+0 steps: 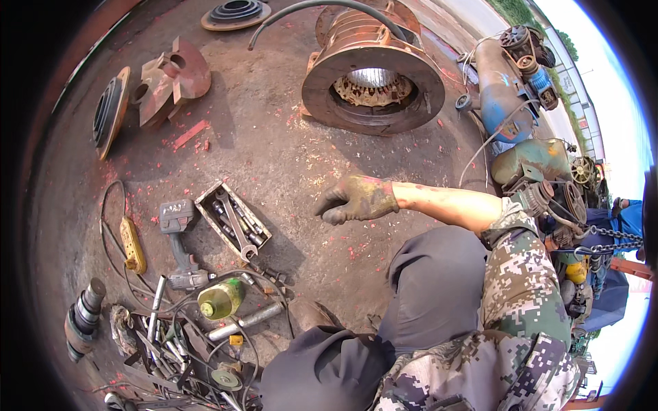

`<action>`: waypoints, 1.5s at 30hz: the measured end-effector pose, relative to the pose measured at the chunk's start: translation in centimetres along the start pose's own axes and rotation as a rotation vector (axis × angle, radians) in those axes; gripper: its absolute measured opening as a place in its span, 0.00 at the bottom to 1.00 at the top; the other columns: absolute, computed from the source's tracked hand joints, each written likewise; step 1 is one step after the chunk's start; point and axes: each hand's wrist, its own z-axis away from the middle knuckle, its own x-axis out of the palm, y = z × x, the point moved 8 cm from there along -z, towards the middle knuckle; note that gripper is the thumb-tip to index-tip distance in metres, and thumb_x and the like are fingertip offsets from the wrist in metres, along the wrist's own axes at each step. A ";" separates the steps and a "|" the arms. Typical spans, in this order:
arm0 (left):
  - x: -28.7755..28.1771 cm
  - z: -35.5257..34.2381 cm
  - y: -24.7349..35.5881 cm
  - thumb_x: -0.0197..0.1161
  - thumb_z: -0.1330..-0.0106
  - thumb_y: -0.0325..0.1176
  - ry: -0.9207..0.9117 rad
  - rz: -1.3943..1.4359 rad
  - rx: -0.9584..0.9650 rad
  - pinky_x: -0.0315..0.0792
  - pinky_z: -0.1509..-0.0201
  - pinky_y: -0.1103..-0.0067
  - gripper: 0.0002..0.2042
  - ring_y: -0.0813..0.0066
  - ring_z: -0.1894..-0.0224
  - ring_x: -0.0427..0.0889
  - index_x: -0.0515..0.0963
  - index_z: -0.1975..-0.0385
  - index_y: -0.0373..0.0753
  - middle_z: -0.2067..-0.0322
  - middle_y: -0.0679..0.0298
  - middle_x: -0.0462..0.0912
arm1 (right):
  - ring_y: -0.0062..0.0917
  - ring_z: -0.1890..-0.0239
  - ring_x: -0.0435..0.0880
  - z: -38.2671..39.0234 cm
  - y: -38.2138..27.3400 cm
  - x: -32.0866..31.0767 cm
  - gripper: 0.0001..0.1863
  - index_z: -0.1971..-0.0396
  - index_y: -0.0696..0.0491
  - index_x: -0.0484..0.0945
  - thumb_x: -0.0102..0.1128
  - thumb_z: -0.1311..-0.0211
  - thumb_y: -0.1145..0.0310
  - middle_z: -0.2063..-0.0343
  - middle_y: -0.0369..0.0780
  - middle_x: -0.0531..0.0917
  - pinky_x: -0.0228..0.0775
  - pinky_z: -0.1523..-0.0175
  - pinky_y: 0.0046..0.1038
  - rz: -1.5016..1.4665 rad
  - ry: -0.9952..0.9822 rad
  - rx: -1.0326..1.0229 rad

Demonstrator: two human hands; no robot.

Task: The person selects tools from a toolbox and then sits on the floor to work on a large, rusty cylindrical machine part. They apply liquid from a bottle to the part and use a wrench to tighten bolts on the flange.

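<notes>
My right hand [358, 199], in a dirty grey-and-yellow work glove, reaches in from the right above the floor. Its fingers are loosely bent, with the thumb side apart, and nothing shows in them. To its left, apart from it, lies a narrow metal box [256, 214] of sockets, with a combination wrench [236, 223] on top. Beside the box, a cordless impact wrench [181, 248] rests on the floor. Farther off stands a rusty motor housing [317, 92], its open round end showing copper-coloured windings [373, 94]. My left hand is out of the picture.
A yellow power strip [132, 244], a green plastic bottle [221, 299], a metal pipe [247, 322] and heaped hand tools [164, 349] crowd the lower left. Rusty machine parts [175, 82] stand at the far left. Compressor tanks [500, 96] line the right; a blue-clad person [629, 220] is beyond.
</notes>
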 end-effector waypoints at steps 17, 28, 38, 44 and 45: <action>58.8 19.0 37.6 0.66 0.27 0.48 -1.503 -0.009 0.415 0.78 0.46 0.75 0.24 0.75 0.54 0.83 0.78 0.43 0.34 0.56 0.62 0.85 | 0.16 0.75 0.81 21.6 17.9 -16.6 0.13 0.53 0.57 0.81 0.53 0.22 0.63 0.75 0.34 0.83 0.74 0.69 0.23 -0.386 0.615 0.140; 70.2 23.5 39.4 0.63 0.27 0.29 -1.380 0.743 -0.128 0.80 0.43 0.70 0.18 0.66 0.49 0.85 0.75 0.40 0.33 0.49 0.57 0.84 | 0.28 0.73 0.77 21.3 20.1 -19.9 0.18 0.59 0.56 0.82 0.62 0.28 0.54 0.76 0.45 0.79 0.70 0.63 0.36 -0.143 0.860 0.256; 74.0 24.5 39.5 0.54 0.24 0.27 -1.550 1.109 -0.358 0.79 0.41 0.68 0.16 0.61 0.45 0.84 0.73 0.40 0.31 0.45 0.53 0.82 | 0.50 0.59 0.85 22.0 19.2 -21.4 0.16 0.56 0.50 0.84 0.58 0.27 0.53 0.65 0.48 0.87 0.75 0.55 0.47 0.416 0.978 0.474; 75.1 24.9 39.8 0.54 0.22 0.32 -1.597 1.158 -0.464 0.80 0.43 0.69 0.15 0.65 0.48 0.84 0.74 0.40 0.33 0.47 0.56 0.84 | 0.48 0.55 0.86 21.8 14.5 -21.9 0.21 0.54 0.48 0.84 0.55 0.27 0.46 0.62 0.49 0.87 0.75 0.52 0.46 0.460 0.857 0.749; 75.1 25.5 39.7 0.54 0.22 0.32 -1.594 1.178 -0.516 0.80 0.44 0.70 0.15 0.66 0.49 0.85 0.74 0.41 0.33 0.47 0.57 0.84 | 0.48 0.55 0.86 21.7 14.2 -21.8 0.23 0.54 0.48 0.85 0.55 0.28 0.44 0.62 0.49 0.87 0.76 0.51 0.46 0.455 0.849 0.776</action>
